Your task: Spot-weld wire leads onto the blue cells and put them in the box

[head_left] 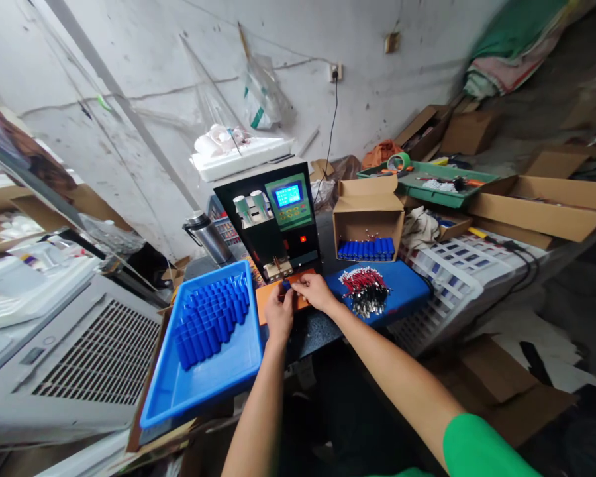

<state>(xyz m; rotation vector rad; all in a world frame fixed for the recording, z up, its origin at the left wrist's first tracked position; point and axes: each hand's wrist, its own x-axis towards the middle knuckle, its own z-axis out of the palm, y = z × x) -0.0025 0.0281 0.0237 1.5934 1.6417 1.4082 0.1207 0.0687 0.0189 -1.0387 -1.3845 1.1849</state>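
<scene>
Both hands are at the front of a black spot welder [261,242] with a lit screen, over its orange base plate [264,301]. My left hand [279,315] is closed on a blue battery cell [286,285] just below the welder's electrodes. My right hand [314,291] is pinched beside the cell's end; what its fingertips hold is too small to make out. Left of them, a blue tray [213,381] carries many upright blue cells [213,318]. To the right, a bundle of red and black wire leads [365,290] lies on a blue pad [407,285].
An open cardboard box [345,222] behind the pad holds blue cells with leads. A steel flask [209,238] stands behind the tray. White foam [243,156] rests atop the welder. Farther right are a green tray [437,192] and a white plastic crate [437,278].
</scene>
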